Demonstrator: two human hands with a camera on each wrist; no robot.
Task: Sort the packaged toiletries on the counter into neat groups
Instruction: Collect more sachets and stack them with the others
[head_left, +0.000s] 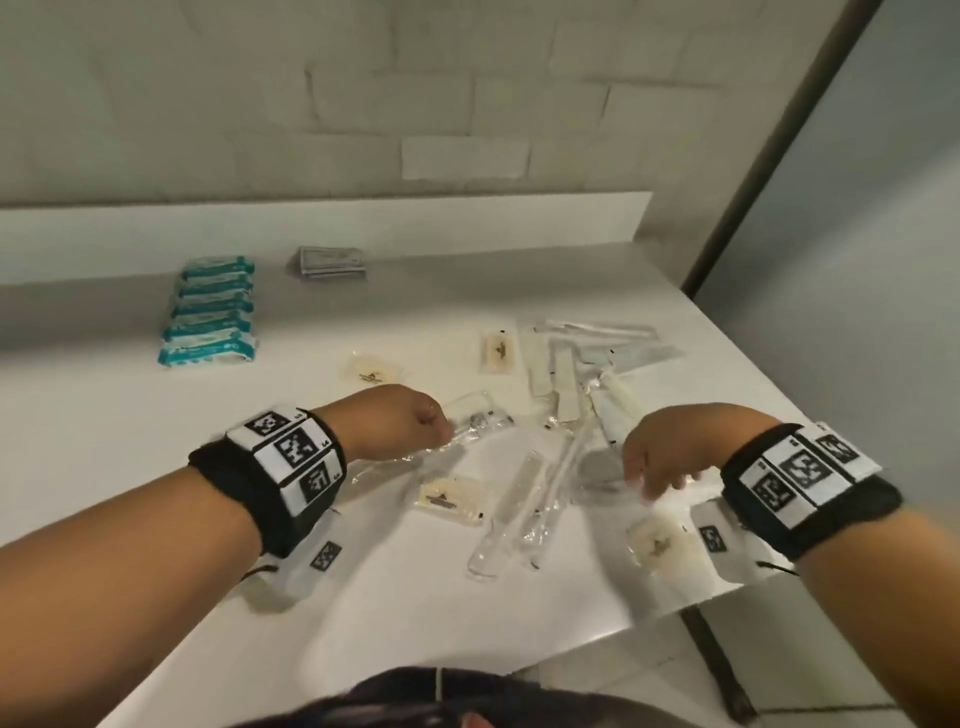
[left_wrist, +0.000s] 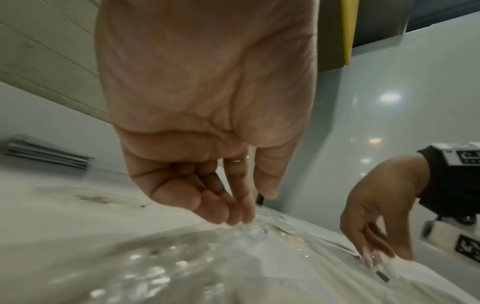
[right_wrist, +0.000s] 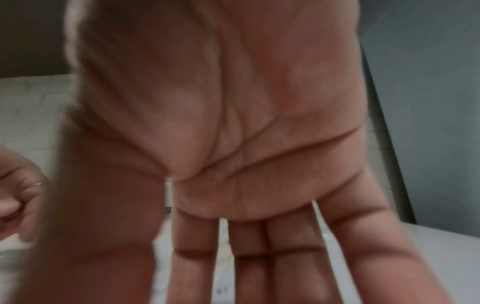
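Note:
Several loose toiletry packets lie scattered on the white counter (head_left: 156, 447). My left hand (head_left: 415, 423) hovers over a long clear packet (head_left: 475, 421). Its fingers (left_wrist: 228, 214) are loosely curled with the tips touching the crinkled wrapper (left_wrist: 254, 232), the thumb apart, nothing between them. My right hand (head_left: 652, 460) points down, its straight spread fingers (right_wrist: 291, 257) touching a clear packet (head_left: 597, 480) and hiding part of it. Between the hands lie clear toothbrush packets (head_left: 519, 514) and a small beige sachet (head_left: 444, 499).
A neat row of teal tissue packs (head_left: 210, 312) and a stack of grey sachets (head_left: 332, 262) sit at the back. A loose pile of white and clear packets (head_left: 587, 374) lies at the right. Another beige sachet (head_left: 657, 545) rests near the counter's front right edge (head_left: 649, 621).

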